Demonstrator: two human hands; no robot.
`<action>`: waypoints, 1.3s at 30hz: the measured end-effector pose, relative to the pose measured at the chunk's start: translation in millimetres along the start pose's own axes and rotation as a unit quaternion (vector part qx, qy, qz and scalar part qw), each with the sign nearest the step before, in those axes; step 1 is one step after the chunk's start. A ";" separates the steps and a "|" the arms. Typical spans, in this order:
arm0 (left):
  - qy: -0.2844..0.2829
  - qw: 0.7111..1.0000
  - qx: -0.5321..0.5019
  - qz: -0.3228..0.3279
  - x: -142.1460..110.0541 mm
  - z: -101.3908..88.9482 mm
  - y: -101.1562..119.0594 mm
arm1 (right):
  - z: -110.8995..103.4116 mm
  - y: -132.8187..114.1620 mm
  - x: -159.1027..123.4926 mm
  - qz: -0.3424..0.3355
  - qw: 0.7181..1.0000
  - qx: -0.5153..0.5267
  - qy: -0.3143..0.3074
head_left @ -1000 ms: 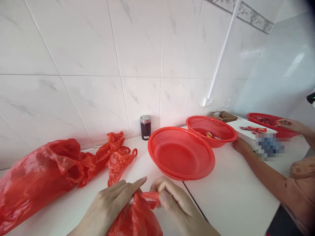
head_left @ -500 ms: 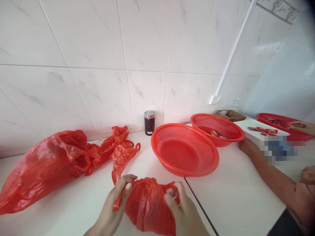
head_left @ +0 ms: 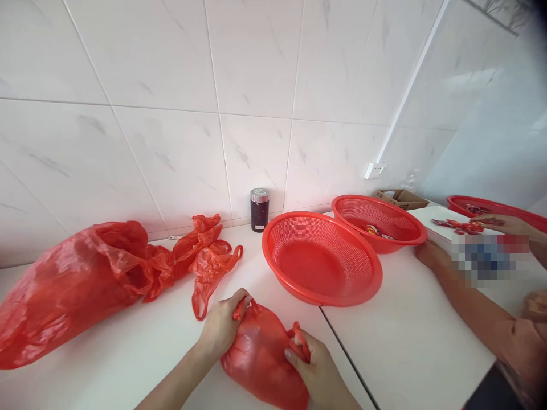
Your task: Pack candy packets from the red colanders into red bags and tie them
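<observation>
A small filled red plastic bag (head_left: pixel 260 356) lies on the white counter (head_left: pixel 401 347) right in front of me. My left hand (head_left: pixel 222 326) is closed on the bag's left handle, and my right hand (head_left: pixel 314 373) is closed on its right handle. An empty red mesh basket (head_left: pixel 321 257) stands just beyond the bag to the right.
A large red bag (head_left: pixel 72 285) and a crumpled empty one (head_left: pixel 209 262) lie at the left. A dark jar (head_left: pixel 259 209) stands by the tiled wall. A second red basket (head_left: pixel 378 223) holds some packets. Another person's hands (head_left: pixel 431 256) work at the right beside a third basket (head_left: pixel 496 208).
My hands went from pinching the bag's top together to holding a handle each, spread apart, and the bag now lies flatter on the counter. The view has shifted slightly.
</observation>
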State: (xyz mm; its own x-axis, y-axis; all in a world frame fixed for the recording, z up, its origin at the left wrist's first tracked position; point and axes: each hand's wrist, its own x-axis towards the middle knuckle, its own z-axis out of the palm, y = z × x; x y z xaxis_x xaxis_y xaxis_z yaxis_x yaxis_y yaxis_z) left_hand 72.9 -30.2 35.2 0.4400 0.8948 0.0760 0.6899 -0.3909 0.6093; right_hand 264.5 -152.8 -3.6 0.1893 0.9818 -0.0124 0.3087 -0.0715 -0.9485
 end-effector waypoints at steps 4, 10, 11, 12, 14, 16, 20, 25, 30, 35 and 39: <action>-0.005 0.999 0.050 -0.010 7.0 4.6 -0.1 | 1.1 3.5 -2.7 -0.018 0.998 -0.061 -0.008; -0.003 0.995 0.100 -0.007 14.9 16.7 4.8 | 5.9 11.7 -3.7 -0.037 0.989 -0.139 0.028; -0.002 0.994 0.105 -0.006 15.3 18.4 5.7 | 5.9 11.9 -3.6 -0.040 0.988 -0.145 0.030; -0.001 0.994 0.109 -0.006 15.4 20.0 6.4 | 5.7 11.7 -3.6 -0.041 0.987 -0.149 0.031; -0.001 0.993 0.116 -0.006 15.6 22.6 7.3 | 5.0 10.7 -3.8 -0.046 0.986 -0.154 0.032; -0.003 0.993 0.121 -0.007 15.9 24.3 7.6 | 4.8 10.7 -4.2 -0.051 0.985 -0.159 0.034; -0.010 0.992 0.123 -0.005 18.0 25.7 7.1 | 7.2 18.0 -4.2 -0.076 0.975 -0.203 0.053; -0.006 0.994 0.113 -0.009 21.4 28.0 5.4 | 8.8 29.2 -4.3 -0.081 0.947 -0.300 0.082; 0.006 0.998 0.056 -0.029 21.8 28.7 1.0 | 3.2 30.8 -8.1 -0.054 0.959 -0.272 0.062; 0.006 0.995 -0.075 -0.059 12.4 16.2 -8.5 | -5.3 36.4 -10.1 -0.008 0.993 -0.113 0.027; -0.010 0.982 -0.168 -0.091 -7.7 0.7 -16.8 | -7.5 36.0 -9.5 0.022 0.999 -0.032 -0.033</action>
State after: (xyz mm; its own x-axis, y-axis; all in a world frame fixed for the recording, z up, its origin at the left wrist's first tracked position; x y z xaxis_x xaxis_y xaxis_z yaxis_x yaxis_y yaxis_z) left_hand 58.3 -30.7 23.8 0.3403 0.9375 -0.0727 0.5315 -0.1280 0.8373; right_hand 280.7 -166.0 -35.2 0.1434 0.9867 -0.0770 0.3611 -0.1246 -0.9242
